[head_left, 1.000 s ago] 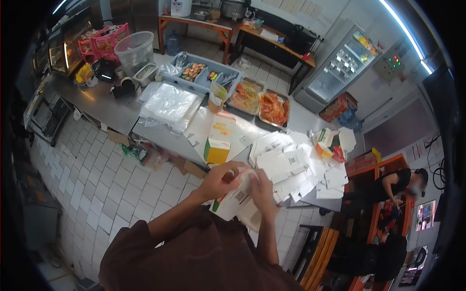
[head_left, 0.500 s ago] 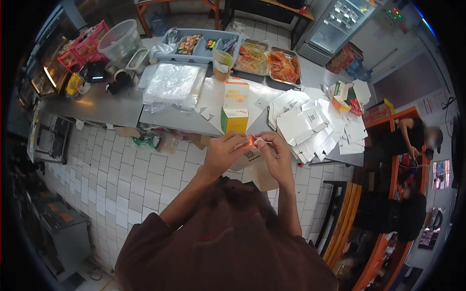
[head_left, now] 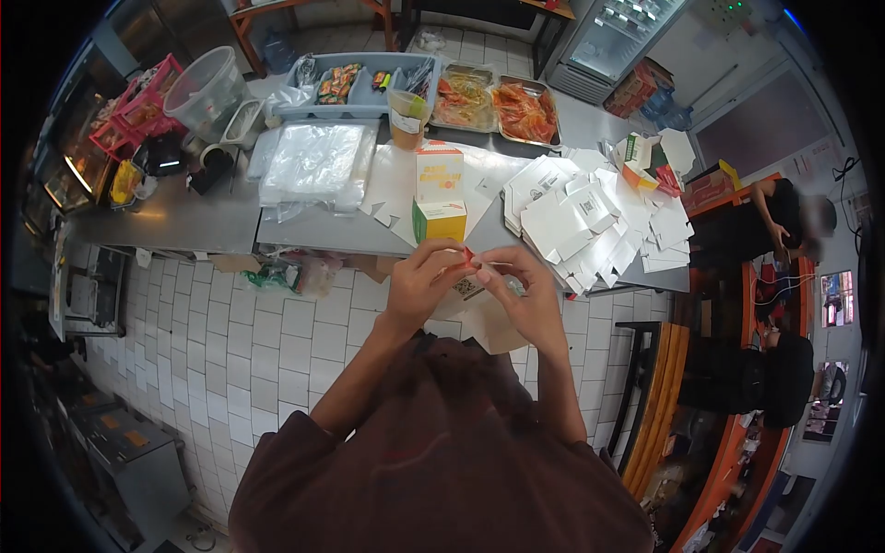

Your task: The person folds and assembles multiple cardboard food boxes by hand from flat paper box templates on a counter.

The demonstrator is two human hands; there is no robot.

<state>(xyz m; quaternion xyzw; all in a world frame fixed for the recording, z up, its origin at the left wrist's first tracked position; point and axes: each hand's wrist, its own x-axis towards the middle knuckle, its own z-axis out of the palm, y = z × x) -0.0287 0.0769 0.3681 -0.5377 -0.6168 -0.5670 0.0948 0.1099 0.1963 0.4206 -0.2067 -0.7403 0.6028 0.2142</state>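
Both hands are raised at the table's front edge, fingertips nearly meeting. My left hand (head_left: 421,284) pinches the red-orange edge of a white carton (head_left: 489,323) with a printed square code. My right hand (head_left: 525,293) grips the same carton's edge from the other side. Much of the carton lies hidden beneath the hands. Just beyond them stands a folded box (head_left: 441,222) in yellow, green and white, its lid up. To the right, flat white cartons (head_left: 562,221) lie in an overlapping pile.
On the steel table (head_left: 217,217) are plastic bags (head_left: 318,166), a blue divided tray (head_left: 304,110), a cup (head_left: 407,120) and two food trays (head_left: 526,112). A wooden bench (head_left: 656,396) is at the right. Two people in black (head_left: 779,380) are beyond it.
The view has tilted down and shifted since the first frame. My hands have brought their fingertips closer together at the carton's red-orange edge, and the carton has turned.
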